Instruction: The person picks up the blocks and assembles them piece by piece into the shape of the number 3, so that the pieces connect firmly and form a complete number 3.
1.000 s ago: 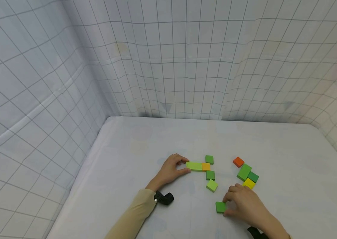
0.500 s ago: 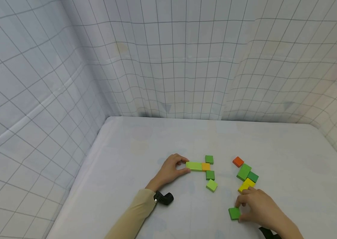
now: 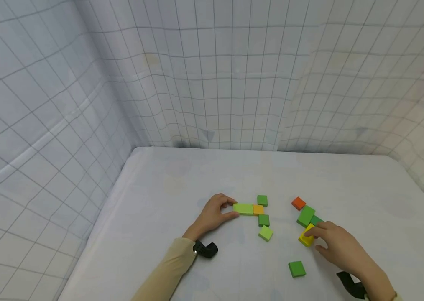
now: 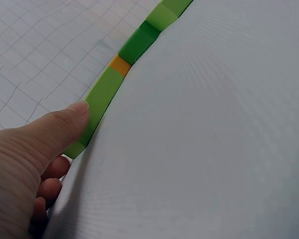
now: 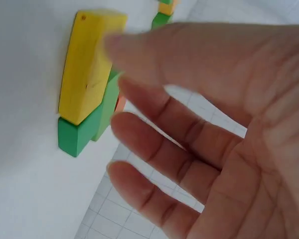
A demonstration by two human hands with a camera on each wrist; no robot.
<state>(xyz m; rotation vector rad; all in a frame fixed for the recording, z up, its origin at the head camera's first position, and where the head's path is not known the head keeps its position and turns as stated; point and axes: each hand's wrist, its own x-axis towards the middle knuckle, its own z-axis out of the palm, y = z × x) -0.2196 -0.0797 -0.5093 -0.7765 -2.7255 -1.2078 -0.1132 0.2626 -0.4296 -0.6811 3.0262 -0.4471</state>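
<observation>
My left hand point(image 3: 215, 212) pinches the left end of a long light green block point(image 3: 243, 209) between thumb and fingers. An orange block point(image 3: 258, 210) butts against that block's right end, with small green squares above point(image 3: 262, 200) and below point(image 3: 263, 220). On the right, my right hand point(image 3: 341, 246) reaches over a long yellow block point(image 5: 84, 64), thumb and fingers spread apart; its fingertips overlap the yellow block in the head view. A green square block point(image 3: 297, 269) lies alone in front, left of the right wrist.
Behind the yellow block lie a dark green block point(image 5: 78, 134), a wider green block point(image 3: 306, 215) and a red-orange block point(image 3: 298, 203), clustered together. A tilted light green square point(image 3: 265, 233) sits below the left group. Gridded white cloth point(image 3: 227, 83) walls the table point(image 3: 182, 175).
The right hand drew the green square block rightward, let go of it and moved up to the yellow block. The left hand has stayed in place.
</observation>
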